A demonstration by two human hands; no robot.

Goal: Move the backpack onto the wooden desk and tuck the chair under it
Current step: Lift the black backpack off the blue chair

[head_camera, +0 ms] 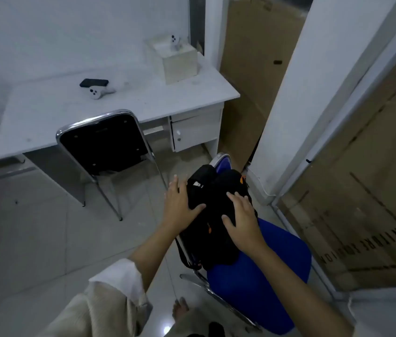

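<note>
A black backpack (216, 190) with orange trim stands upright on the seat of a blue chair (260, 271) at the lower right. My left hand (180, 203) lies flat against the backpack's left side, fingers spread. My right hand (240, 215) rests on its right front, fingers apart. Neither hand has closed around it. The pale desk (53, 113) stands at the upper left against the wall. A black chair (102, 142) with a chrome frame stands in front of the desk, its seat partly under the top.
On the desk lie a black phone (94, 82), a white controller (98, 92) and a pale box (180, 62) with another controller (175, 42) on top. Large cardboard boxes (253, 57) stand behind the desk and at the right (374, 190). A white pillar (296, 93) rises between them. Tiled floor (34, 239).
</note>
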